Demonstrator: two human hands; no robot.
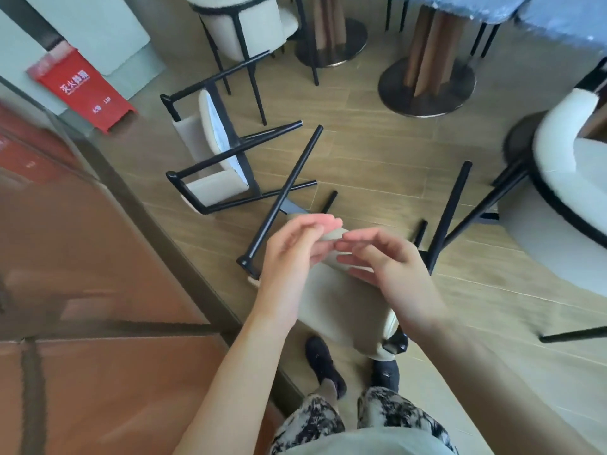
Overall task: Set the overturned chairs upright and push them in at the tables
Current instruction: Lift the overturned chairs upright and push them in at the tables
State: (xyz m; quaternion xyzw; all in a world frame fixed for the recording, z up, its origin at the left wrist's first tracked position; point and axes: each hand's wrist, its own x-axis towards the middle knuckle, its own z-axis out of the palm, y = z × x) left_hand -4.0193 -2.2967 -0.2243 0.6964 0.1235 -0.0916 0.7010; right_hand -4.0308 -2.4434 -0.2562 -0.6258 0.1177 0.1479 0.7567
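Two overturned chairs with cream seats and black metal legs lie on the wood-look floor. The near chair (341, 310) is upside down just in front of my feet, its legs sticking up and away. My left hand (292, 254) and my right hand (391, 270) hover close together above its seat edge, fingers loosely bent and holding nothing; whether they touch the chair is unclear. The far chair (213, 159) lies on its side beyond, by the glass wall, its legs pointing right.
A glass partition (98, 257) runs along the left. A red floor box (82, 90) stands at the back left. Two round table bases (427, 90) and an upright chair (249, 27) are at the back. Another cream chair (565, 178) stands at the right.
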